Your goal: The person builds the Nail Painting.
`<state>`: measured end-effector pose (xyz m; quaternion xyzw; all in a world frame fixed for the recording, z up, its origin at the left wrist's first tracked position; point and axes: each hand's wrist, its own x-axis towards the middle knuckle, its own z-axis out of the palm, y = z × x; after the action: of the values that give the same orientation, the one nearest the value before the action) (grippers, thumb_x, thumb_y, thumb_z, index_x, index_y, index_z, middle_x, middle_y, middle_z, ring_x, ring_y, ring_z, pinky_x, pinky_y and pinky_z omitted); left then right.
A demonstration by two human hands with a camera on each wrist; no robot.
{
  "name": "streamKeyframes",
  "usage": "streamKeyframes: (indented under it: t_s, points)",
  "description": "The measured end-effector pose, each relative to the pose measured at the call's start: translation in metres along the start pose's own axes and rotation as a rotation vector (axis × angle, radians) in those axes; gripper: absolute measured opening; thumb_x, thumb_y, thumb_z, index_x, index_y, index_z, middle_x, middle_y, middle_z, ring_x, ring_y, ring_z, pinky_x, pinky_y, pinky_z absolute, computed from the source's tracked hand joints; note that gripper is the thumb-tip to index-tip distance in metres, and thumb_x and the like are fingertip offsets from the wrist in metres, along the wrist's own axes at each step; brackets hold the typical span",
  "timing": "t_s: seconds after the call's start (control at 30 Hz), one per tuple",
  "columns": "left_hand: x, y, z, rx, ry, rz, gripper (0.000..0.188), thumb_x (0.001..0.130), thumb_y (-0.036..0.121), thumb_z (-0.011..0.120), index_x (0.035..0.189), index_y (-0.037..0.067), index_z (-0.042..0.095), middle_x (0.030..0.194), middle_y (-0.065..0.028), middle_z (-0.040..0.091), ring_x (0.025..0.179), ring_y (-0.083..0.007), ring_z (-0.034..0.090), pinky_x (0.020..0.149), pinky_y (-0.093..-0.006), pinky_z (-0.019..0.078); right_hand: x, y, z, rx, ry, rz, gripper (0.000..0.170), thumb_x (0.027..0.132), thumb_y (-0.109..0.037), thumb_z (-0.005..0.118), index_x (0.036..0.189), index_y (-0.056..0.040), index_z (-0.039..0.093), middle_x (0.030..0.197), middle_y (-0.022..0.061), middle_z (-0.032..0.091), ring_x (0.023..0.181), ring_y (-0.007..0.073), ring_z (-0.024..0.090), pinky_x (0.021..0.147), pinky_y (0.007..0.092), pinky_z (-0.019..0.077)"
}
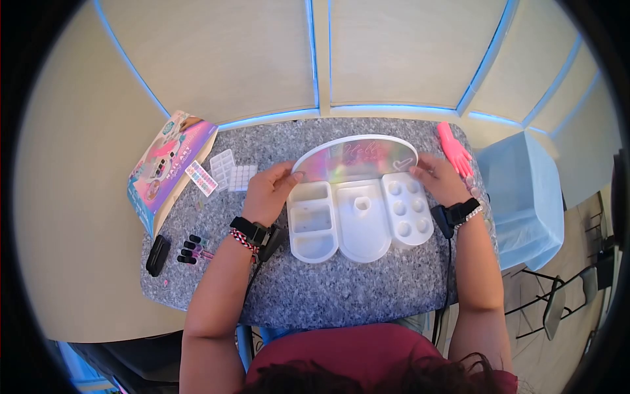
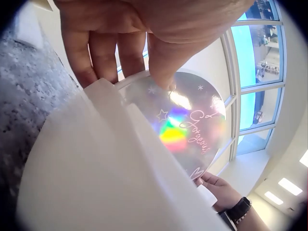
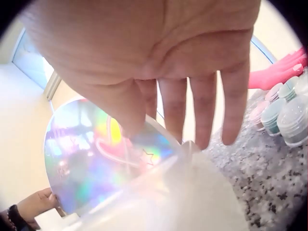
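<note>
A white plastic tray [image 1: 363, 246] with a middle basin, compartments on the left and round wells on the right lies before the person. Along its back edge stands a curved, shiny rainbow panel [image 1: 328, 164] with "Gorgeous" in script, seen in the left wrist view. The left hand [image 1: 269, 190] pinches the panel's left end, thumb [image 2: 163, 67] on the front face and fingers behind. At the opposite end the right hand [image 1: 441, 178] holds the panel likewise, its thumb [image 3: 127, 115] over the shiny side and the other fingers stretched behind.
Left on the speckled table [image 1: 354, 302] stands a nail art box [image 1: 167, 164], with a nail sticker sheet [image 1: 201, 178], white gridded trays [image 1: 223, 169], small polish bottles [image 1: 190, 253] and a black case [image 1: 157, 256] nearby. A pink model hand [image 1: 453, 148] and small jars [image 3: 276, 115] lie right.
</note>
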<state>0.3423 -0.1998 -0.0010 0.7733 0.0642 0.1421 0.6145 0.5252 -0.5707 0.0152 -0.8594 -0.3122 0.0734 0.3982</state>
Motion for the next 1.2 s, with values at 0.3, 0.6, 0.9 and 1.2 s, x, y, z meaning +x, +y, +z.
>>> streamKeyframes:
  t_s: [0.3,0.6,0.9,1.2]
  points:
    - [-0.002,-0.004,-0.003,0.198,0.002,0.015,0.019,0.106,0.011,0.074,0.122,0.002,0.079,0.103,-0.0074,0.081,0.095,-0.0143,0.075,0.087,-0.0322,0.0581,0.001,-0.007,0.000,0.073,0.082,-0.060,0.011,0.106,-0.009,0.071,0.112,-0.0002,0.069,0.089,0.0097,0.070,0.083,0.0167,0.063,0.079,0.0345,0.0525]
    - [-0.012,0.000,-0.007,0.185,-0.028,-0.027,0.018,0.105,0.011,0.074,0.119,0.000,0.080,0.102,-0.0072,0.082,0.092,-0.0133,0.074,0.086,-0.0308,0.0569,-0.007,-0.014,-0.026,-0.103,0.170,-0.097,0.037,0.097,-0.003,0.077,0.133,-0.0110,0.080,0.116,0.0151,0.082,0.099,0.0291,0.077,0.093,0.0396,0.0588]
    - [-0.032,-0.006,-0.008,0.052,-0.021,-0.054,0.019,0.107,0.007,0.072,0.122,-0.003,0.079,0.108,-0.0049,0.082,0.099,-0.0097,0.072,0.092,-0.0275,0.0554,0.006,0.020,-0.025,-0.637,0.204,0.097,0.030,0.094,-0.012,0.076,0.121,-0.0147,0.086,0.106,0.0129,0.083,0.107,0.0343,0.075,0.099,0.0472,0.0584]
    - [-0.034,-0.012,-0.013,0.021,-0.053,-0.051,0.021,0.107,0.008,0.073,0.125,-0.003,0.079,0.112,-0.0065,0.083,0.102,-0.0103,0.073,0.094,-0.0282,0.0566,0.016,0.025,-0.021,-0.503,0.111,0.186,0.039,0.088,-0.014,0.079,0.127,-0.0076,0.081,0.110,0.0170,0.081,0.106,0.0361,0.077,0.100,0.0472,0.0599]
